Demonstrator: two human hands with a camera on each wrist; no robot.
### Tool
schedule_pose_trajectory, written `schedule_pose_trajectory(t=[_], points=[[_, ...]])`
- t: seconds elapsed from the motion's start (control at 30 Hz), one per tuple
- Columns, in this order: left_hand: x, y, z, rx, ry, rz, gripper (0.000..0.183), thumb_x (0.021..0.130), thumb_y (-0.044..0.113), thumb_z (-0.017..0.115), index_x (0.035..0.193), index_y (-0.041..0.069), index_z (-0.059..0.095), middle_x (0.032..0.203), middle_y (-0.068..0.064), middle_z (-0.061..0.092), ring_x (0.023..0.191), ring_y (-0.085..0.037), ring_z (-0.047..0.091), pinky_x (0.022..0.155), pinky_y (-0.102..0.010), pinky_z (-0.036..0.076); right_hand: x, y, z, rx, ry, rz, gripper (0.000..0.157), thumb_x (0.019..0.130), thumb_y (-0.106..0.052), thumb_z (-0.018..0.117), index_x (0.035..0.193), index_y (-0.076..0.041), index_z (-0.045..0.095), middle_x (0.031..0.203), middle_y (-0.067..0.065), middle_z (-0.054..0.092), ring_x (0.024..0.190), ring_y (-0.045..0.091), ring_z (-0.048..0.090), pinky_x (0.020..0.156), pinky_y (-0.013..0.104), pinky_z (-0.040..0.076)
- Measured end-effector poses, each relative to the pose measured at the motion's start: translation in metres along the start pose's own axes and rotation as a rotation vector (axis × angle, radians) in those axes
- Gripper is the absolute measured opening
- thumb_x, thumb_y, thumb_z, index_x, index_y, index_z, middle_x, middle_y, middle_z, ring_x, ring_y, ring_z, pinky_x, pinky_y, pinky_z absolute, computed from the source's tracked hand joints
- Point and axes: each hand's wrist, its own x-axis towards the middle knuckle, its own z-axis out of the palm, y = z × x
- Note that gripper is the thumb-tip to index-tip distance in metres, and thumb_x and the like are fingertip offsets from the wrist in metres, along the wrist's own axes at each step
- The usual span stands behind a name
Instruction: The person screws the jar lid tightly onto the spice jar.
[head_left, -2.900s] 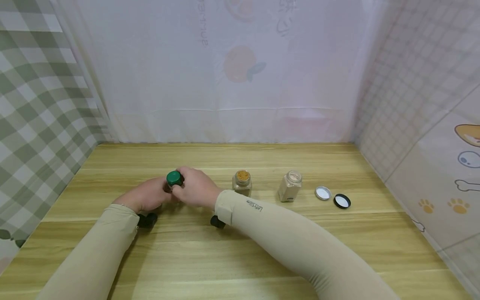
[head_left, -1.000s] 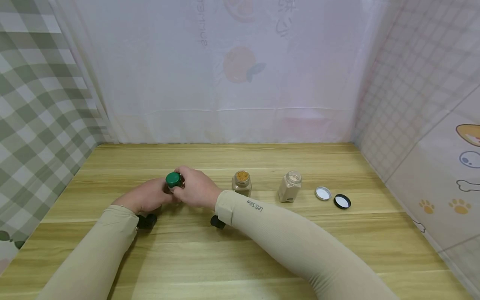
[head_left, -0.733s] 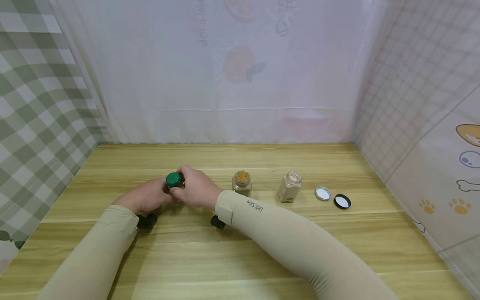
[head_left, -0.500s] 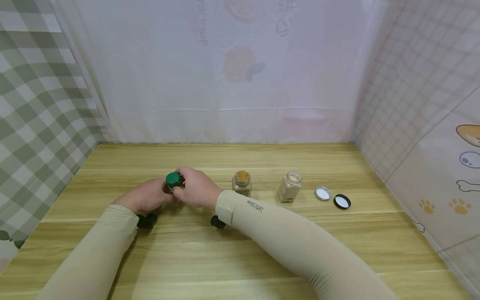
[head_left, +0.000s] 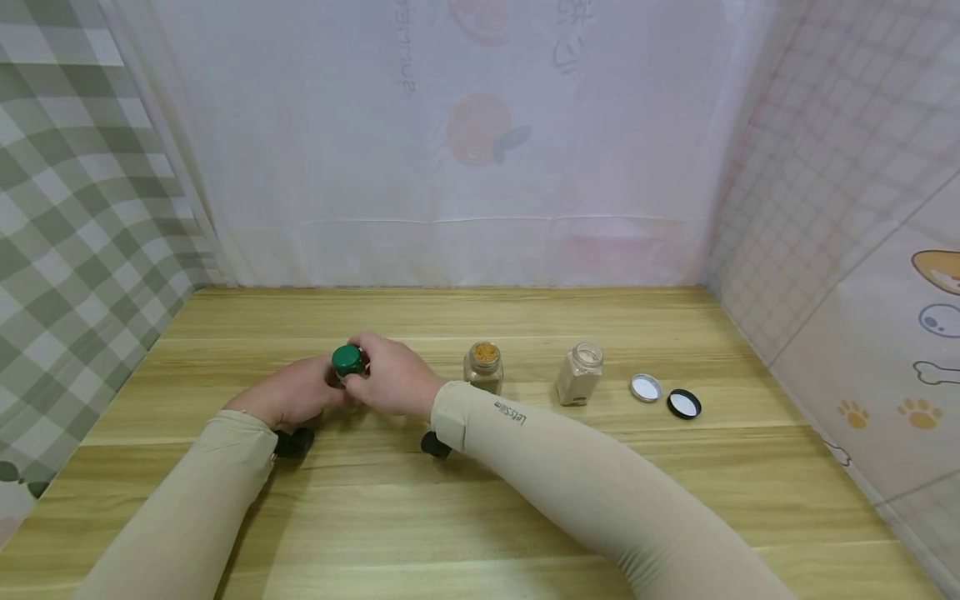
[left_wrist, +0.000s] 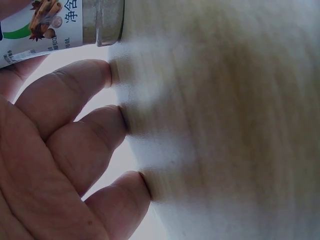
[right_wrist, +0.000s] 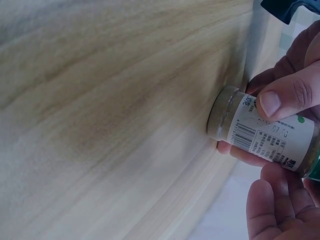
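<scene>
A small round spice jar point(right_wrist: 245, 130) with a white printed label stands upright on the wooden table, its base at the surface. Its green screw cap point(head_left: 347, 358) faces up in the head view. My left hand point(head_left: 300, 390) grips the jar's body from the left, the thumb pressed on the label in the right wrist view. From the right, my right hand point(head_left: 396, 375) holds the cap between thumb and fingers. Both hands hide most of the jar in the head view. In the left wrist view, the jar's lower end shows above fingertips resting at the tabletop.
An uncapped jar of orange-brown powder point(head_left: 483, 368) stands right of my hands, partly behind the right sleeve. Farther right is an uncapped jar of pale powder point(head_left: 580, 375). Beside it lie a silver-rimmed lid point(head_left: 646, 387) and a black-rimmed lid point(head_left: 684, 404). Hanging cloth borders the table.
</scene>
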Motion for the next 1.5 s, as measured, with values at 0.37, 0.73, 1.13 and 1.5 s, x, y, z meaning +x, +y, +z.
schedule_pose_trajectory(t=[0.37, 0.73, 1.13, 1.5], points=[[0.0, -0.0001, 0.0009, -0.018, 0.005, 0.003, 0.055, 0.081, 0.054, 0.063, 0.126, 0.025, 0.051, 0.126, -0.001, 0.056, 0.108, -0.02, 0.052, 0.09, -0.043, 0.041, 0.0007, 0.0014, 0.0019, -0.016, 0.016, -0.003, 0.038, 0.09, -0.032, 0.06, 0.121, -0.015, 0.048, 0.107, -0.004, 0.06, 0.088, 0.003, 0.057, 0.075, 0.018, 0.047], [-0.0012, 0.0011, 0.0012, -0.026, 0.009, 0.003, 0.057, 0.081, 0.053, 0.063, 0.128, 0.023, 0.051, 0.127, -0.003, 0.056, 0.109, -0.021, 0.052, 0.092, -0.043, 0.041, -0.0003, 0.0009, 0.002, -0.031, 0.025, -0.014, 0.029, 0.09, -0.03, 0.059, 0.114, -0.017, 0.05, 0.103, -0.006, 0.059, 0.083, 0.004, 0.056, 0.072, 0.019, 0.046], [-0.0006, 0.0, 0.0017, -0.016, 0.014, 0.017, 0.051, 0.083, 0.051, 0.062, 0.125, 0.026, 0.052, 0.124, 0.001, 0.057, 0.104, -0.018, 0.053, 0.09, -0.039, 0.041, -0.0003, 0.0016, 0.0019, -0.02, 0.028, -0.021, 0.032, 0.09, -0.03, 0.059, 0.118, -0.017, 0.05, 0.105, -0.005, 0.06, 0.085, 0.004, 0.056, 0.073, 0.019, 0.047], [-0.0016, 0.001, 0.0013, -0.018, 0.012, 0.021, 0.057, 0.082, 0.053, 0.062, 0.129, 0.024, 0.05, 0.128, -0.001, 0.055, 0.11, -0.021, 0.052, 0.092, -0.043, 0.041, -0.0008, 0.0017, 0.0025, 0.028, 0.022, -0.003, 0.037, 0.09, -0.033, 0.06, 0.121, -0.017, 0.048, 0.106, -0.006, 0.06, 0.086, 0.003, 0.056, 0.073, 0.019, 0.048]])
